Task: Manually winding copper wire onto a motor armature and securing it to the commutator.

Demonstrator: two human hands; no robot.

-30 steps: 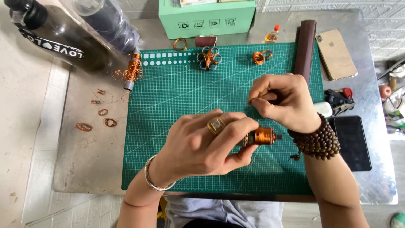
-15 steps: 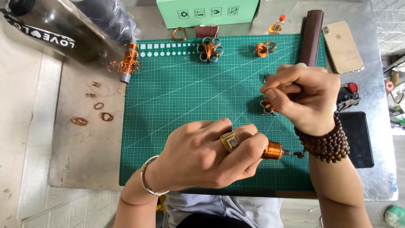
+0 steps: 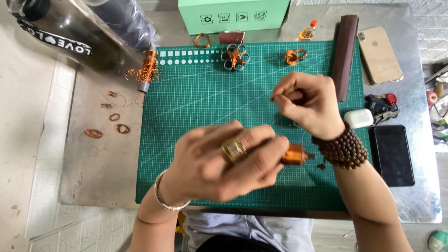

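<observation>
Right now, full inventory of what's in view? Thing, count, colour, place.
cutting mat: 1, green, centre of the table
table: 1, grey metal, under everything
wire spool: 1, copper, in the left hand
second spool: 1, copper with loose strands, mat's upper left corner
wire rings: several, copper, on the table left of the mat
wire flower: 1, silver and copper, top of the mat
wire coil: 1, copper, top right of the mat
box: 1, pale green, behind the mat
roll: 1, dark brown, mat's right edge
phones: 2, one gold, one black, far right
earbud case: 1, white, by the right wrist
left hand: gold ring, silver bangle
right hand: pinched shut, bead bracelet
</observation>
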